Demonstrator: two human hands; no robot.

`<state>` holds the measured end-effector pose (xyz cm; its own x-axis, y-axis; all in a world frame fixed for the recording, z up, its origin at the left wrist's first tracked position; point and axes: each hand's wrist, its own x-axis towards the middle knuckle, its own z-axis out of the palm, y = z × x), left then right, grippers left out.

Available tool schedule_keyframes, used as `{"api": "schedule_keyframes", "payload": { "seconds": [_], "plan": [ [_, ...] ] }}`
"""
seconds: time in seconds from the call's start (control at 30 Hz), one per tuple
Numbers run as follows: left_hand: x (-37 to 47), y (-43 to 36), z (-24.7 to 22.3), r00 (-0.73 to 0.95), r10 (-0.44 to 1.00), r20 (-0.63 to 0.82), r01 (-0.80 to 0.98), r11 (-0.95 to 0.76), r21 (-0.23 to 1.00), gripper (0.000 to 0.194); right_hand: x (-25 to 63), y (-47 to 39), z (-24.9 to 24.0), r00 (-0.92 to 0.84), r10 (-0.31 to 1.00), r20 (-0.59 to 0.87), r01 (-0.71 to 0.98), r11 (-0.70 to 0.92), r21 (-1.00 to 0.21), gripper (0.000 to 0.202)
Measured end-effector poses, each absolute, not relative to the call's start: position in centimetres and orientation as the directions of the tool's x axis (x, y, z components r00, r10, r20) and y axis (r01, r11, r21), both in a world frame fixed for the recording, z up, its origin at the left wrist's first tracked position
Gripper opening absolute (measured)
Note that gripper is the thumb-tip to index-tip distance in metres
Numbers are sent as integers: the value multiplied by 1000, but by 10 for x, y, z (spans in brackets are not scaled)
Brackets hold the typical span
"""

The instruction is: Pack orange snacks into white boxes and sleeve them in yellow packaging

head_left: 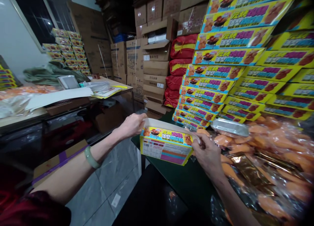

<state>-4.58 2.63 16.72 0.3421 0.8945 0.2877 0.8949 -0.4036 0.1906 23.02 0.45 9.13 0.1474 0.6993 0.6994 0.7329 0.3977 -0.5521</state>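
A yellow printed box (166, 146) is held up over the edge of the dark green table (181, 177), its pale flap raised along the top. At the box's upper left corner, my left hand (133, 124) pinches the flap. My right hand (207, 151) grips the opposite end, fingers curled round the corner. To the right of my right hand lie many clear-wrapped orange packets (272, 203) and some brown foil sachets (252, 173). Behind them sits a silver foil tray (230, 127).
Tall stacks of yellow boxes (206, 103) rise behind the green table. Red bags (183, 67) and brown cartons (154, 67) stand farther back. Another table (26, 120) at the left holds white sheets, plastic and green cloth. A purple-taped carton (61, 159) is at lower left.
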Motion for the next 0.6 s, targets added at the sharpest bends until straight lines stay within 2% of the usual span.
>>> {"api": "schedule_keyframes", "payload": {
  "seconds": [0.33,0.5,0.6],
  "plan": [
    [-38,20,159,275,888,369,879,-388,278,19,230,1,91,186,732,656,678,387,-625,28],
    [-45,15,150,302,873,383,886,-405,226,18,231,2,90,171,762,624,679,368,-636,29],
    [-45,9,144,381,809,448,865,-482,135,20,231,1,88,182,762,621,661,372,-651,29]
  ]
}}
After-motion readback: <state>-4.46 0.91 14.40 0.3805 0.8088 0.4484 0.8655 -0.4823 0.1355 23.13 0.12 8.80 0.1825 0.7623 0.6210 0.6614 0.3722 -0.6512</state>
